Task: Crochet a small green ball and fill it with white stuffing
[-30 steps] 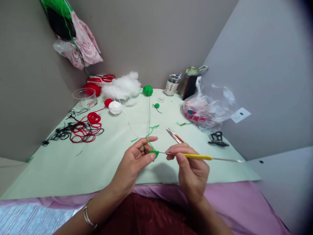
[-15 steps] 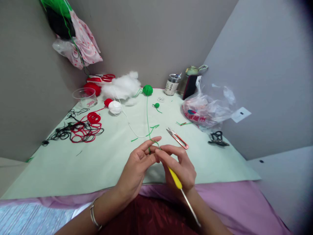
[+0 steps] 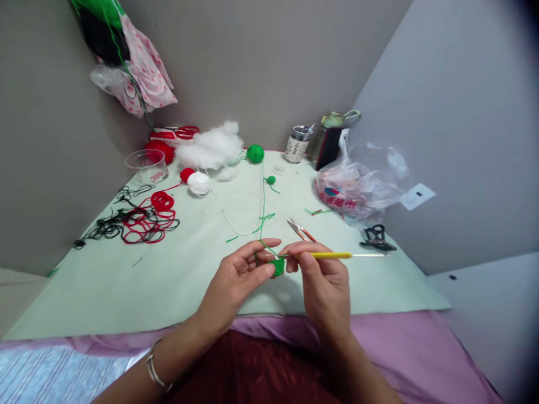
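My left hand (image 3: 236, 278) pinches a small green crochet piece (image 3: 277, 267) between thumb and fingers. Green yarn passes over its raised index finger and runs back to a green yarn ball (image 3: 255, 153) at the far side of the table. My right hand (image 3: 326, 283) grips a crochet hook (image 3: 332, 256) by its yellow handle. The hook lies nearly level, its tip at the top edge of the green piece. Just behind my right hand are thread snips (image 3: 300, 229), their handles partly hidden by it.
Tangled red and black yarn (image 3: 145, 219) lies on the left, near a clear plastic cup (image 3: 147, 167). White stuffing (image 3: 210, 147) and a white crocheted ball (image 3: 198, 183) sit farther back. On the right are a plastic bag (image 3: 357, 185), a black claw clip (image 3: 377, 238) and a pen holder (image 3: 297, 145).
The hook has swung from pointing down toward me to nearly level. My right hand has turned and shifted right, and the green piece now shows between my hands.
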{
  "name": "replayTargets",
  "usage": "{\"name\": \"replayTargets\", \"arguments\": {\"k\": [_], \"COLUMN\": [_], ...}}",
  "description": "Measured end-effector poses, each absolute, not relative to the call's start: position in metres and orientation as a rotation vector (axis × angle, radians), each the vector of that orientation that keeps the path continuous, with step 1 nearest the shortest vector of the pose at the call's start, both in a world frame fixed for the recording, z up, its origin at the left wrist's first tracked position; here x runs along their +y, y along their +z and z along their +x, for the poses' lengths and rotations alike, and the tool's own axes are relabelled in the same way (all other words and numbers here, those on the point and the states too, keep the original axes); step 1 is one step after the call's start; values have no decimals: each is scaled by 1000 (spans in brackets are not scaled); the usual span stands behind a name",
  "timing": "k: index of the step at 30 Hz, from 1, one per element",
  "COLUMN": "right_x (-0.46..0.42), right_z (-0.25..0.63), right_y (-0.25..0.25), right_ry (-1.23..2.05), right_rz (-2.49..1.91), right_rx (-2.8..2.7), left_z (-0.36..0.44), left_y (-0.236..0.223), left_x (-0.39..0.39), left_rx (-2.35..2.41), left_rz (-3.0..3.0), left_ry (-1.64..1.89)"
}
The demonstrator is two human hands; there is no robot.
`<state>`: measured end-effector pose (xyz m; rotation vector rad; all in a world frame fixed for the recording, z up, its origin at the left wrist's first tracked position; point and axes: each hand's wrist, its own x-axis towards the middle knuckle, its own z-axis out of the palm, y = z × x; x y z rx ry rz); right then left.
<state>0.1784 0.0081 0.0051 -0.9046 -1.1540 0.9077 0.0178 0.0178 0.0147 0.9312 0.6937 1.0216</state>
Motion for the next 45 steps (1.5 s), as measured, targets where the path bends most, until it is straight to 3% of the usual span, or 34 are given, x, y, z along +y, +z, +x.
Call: {"name": "replayTargets", "arguments": {"k": [5,9,16,19,22,27,32,38,40,45], "right_x": [9,4,-4,-4,-3,4,6,0,1,7], "right_z": [182,182,179,177,178,177,173,175,177,181], "right_y": [10,13,2,-5,-4,9,8,-8,-5,6], "right_ry": [1022,888,51,-191,90,617,560,-12,96,716], "right_rz": [-846,-870,-899,-919,-917,-828,-876,-900,-901,-853], "right_rx": [-1119,-1238,-1779,-1832,-1662,-1329,-1423,-1709,-1628,-1176], "left_z": [14,14,24,24,19,17,23,27,24,18], "left_y": [14,14,12,13,16,22,21,19,21,26], "left_x": [19,19,13,14,20,22,16,16,19,24], "left_rx": [706,780,954,789,638,650,730,682,645,613], "left_rz": [978,1066,1152,898,647,665,786,668,579,578], "left_ry": [1053,1083,1286,1115,967,1044,1077,1036,947,1024]}}
